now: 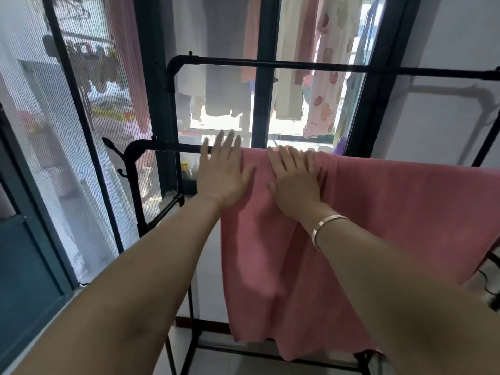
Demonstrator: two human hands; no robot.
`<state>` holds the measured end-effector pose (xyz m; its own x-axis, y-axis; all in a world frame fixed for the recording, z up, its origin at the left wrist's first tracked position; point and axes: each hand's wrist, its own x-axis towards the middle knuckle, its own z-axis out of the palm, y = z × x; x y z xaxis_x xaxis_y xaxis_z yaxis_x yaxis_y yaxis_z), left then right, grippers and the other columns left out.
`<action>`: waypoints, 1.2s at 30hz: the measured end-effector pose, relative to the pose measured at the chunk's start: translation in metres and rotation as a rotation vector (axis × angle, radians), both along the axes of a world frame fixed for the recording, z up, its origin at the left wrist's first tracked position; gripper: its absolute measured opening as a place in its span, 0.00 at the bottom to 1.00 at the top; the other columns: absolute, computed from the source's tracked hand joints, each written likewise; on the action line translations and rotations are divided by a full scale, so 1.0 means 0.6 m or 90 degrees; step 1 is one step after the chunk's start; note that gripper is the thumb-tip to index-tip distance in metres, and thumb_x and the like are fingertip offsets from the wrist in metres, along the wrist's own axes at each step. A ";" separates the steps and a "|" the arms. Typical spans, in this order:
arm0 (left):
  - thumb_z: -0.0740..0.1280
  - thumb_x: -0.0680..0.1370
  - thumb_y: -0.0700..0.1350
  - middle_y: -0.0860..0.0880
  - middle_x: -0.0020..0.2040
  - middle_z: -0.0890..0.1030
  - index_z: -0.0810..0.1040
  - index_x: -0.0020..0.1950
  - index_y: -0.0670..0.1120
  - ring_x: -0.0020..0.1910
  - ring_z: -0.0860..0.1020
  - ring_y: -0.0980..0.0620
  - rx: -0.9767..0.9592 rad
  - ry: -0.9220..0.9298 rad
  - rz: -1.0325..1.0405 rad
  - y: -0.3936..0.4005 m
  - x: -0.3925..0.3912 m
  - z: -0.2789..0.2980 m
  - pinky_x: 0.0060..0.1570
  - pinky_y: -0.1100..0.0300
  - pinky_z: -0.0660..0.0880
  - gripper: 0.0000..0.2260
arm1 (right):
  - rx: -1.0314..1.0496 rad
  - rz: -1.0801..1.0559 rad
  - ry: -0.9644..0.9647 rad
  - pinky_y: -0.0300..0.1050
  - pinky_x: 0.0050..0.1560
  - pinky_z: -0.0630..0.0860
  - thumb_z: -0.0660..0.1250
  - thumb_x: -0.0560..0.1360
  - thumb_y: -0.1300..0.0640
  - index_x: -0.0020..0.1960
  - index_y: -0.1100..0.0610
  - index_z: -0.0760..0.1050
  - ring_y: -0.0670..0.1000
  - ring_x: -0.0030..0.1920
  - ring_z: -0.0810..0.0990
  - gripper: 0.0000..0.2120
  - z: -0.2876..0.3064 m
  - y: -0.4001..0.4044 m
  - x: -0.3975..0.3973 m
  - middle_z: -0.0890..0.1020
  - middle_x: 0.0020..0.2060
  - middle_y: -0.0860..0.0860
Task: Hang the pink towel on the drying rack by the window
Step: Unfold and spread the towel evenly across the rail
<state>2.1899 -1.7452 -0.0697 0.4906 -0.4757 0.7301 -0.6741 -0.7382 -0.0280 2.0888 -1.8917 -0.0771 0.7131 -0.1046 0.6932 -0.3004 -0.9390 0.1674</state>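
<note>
The right end of the towel and of the rack runs out of the picture, and the right forearm covers the lower right part of the cloth. The left fingertips are blurred, so I cannot tell if they touch the bar. Behind the glass of the window hang clothes, washed out by strong light; what stands on the floor behind the rack is too small to make out.

The rack is made of thin black metal tubes with rounded corners and small hooks on its left post. The towel is pink, soft and matte, and it falls in loose folds over the lower bar. A thin metal bracelet sits on the right wrist.

The left hand is flat with fingers spread, at the left edge of the towel and holding nothing. The right hand lies flat on the towel just below the bar, fingers extended, not gripping.
</note>
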 end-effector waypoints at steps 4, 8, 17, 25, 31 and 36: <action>0.51 0.80 0.59 0.44 0.77 0.59 0.58 0.77 0.43 0.77 0.55 0.46 0.016 -0.018 -0.058 -0.011 -0.024 -0.033 0.73 0.48 0.38 0.30 | 0.016 -0.002 -0.008 0.62 0.73 0.49 0.60 0.77 0.48 0.75 0.55 0.58 0.59 0.74 0.59 0.29 0.000 0.008 0.006 0.64 0.74 0.56; 0.54 0.81 0.56 0.44 0.76 0.62 0.60 0.76 0.43 0.76 0.56 0.47 -0.006 -0.007 -0.044 -0.003 0.000 -0.026 0.73 0.47 0.41 0.28 | 0.035 0.017 -0.008 0.61 0.74 0.50 0.57 0.79 0.50 0.75 0.56 0.56 0.58 0.75 0.56 0.27 -0.001 0.029 0.017 0.61 0.75 0.57; 0.53 0.81 0.53 0.43 0.61 0.78 0.73 0.63 0.42 0.62 0.72 0.42 -0.032 0.028 -0.072 0.000 0.038 0.017 0.70 0.47 0.57 0.19 | 0.070 0.046 -0.007 0.58 0.74 0.45 0.53 0.79 0.58 0.77 0.57 0.54 0.59 0.76 0.52 0.27 -0.006 0.054 0.022 0.56 0.76 0.58; 0.50 0.80 0.53 0.45 0.38 0.75 0.69 0.40 0.45 0.39 0.69 0.45 -0.022 0.035 -0.061 0.001 0.058 0.042 0.51 0.48 0.67 0.16 | 0.065 0.017 -0.093 0.61 0.73 0.56 0.58 0.77 0.53 0.74 0.52 0.62 0.58 0.73 0.62 0.25 0.027 0.007 -0.014 0.66 0.73 0.56; 0.54 0.79 0.56 0.41 0.71 0.68 0.69 0.69 0.44 0.72 0.63 0.42 -0.106 0.035 -0.042 -0.036 0.016 0.003 0.73 0.45 0.49 0.24 | 0.062 -0.116 -0.041 0.64 0.71 0.54 0.55 0.79 0.46 0.76 0.47 0.53 0.59 0.74 0.60 0.27 0.006 -0.068 -0.058 0.62 0.75 0.55; 0.52 0.79 0.60 0.46 0.78 0.57 0.55 0.78 0.52 0.77 0.51 0.45 -0.088 0.064 -0.080 -0.064 -0.026 -0.051 0.73 0.44 0.45 0.28 | 0.072 -0.128 -0.045 0.63 0.70 0.57 0.59 0.77 0.47 0.76 0.48 0.54 0.62 0.72 0.61 0.30 0.004 -0.044 -0.040 0.63 0.74 0.57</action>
<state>2.1745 -1.7837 -0.1004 0.5074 -0.4363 0.7431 -0.7553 -0.6403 0.1398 2.0646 -1.9184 -0.0744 0.6207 -0.3191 0.7161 -0.4904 -0.8707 0.0371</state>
